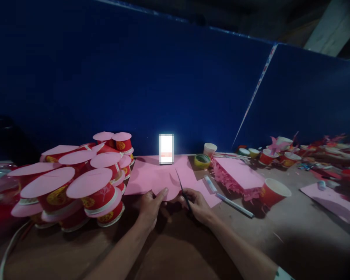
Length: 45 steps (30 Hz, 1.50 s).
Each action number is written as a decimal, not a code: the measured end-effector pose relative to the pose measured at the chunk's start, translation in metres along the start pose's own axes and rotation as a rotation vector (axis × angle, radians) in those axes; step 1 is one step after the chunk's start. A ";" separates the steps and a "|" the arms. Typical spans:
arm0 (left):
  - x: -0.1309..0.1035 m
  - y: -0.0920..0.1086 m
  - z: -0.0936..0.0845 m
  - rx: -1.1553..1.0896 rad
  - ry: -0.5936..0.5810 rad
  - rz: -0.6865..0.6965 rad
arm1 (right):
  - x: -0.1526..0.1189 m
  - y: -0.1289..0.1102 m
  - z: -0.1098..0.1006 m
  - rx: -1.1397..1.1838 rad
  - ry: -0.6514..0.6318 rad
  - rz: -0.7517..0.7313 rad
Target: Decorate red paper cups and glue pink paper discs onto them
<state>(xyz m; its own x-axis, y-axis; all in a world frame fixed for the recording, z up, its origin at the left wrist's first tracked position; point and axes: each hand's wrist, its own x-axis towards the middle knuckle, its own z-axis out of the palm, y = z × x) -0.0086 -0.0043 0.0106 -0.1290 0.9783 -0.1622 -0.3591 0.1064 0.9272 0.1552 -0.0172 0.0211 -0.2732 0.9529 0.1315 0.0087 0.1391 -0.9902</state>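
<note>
My left hand (pixel 151 205) pinches a rounded piece of pink paper (pixel 172 192) between thumb and fingers, just over the table's front part. My right hand (pixel 196 203) grips dark scissors (pixel 184 192), whose blades point up and away at the right edge of that piece. Whether the blades touch the paper I cannot tell. Behind both hands lie flat pink paper sheets (pixel 140 175). The fingers under the paper are partly hidden.
Stacked red paper cups with pink discs (pixel 90 182) crowd the left. A bright phone-like screen (pixel 166 149) stands at the back. To the right are a tape roll (pixel 202 161), a pen (pixel 235 205), a fringed pink paper stack (pixel 239 173) and a red cup (pixel 275 192). A blue wall (pixel 163 77) rises behind.
</note>
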 end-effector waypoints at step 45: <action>0.004 -0.002 -0.002 -0.089 0.030 -0.034 | 0.001 0.005 -0.003 -0.067 0.018 0.045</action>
<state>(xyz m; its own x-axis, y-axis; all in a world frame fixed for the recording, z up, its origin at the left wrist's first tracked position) -0.0101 -0.0013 0.0081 -0.1422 0.9685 -0.2043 -0.4439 0.1221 0.8877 0.1578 -0.0147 0.0160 -0.2540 0.9632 0.0879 0.0850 0.1128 -0.9900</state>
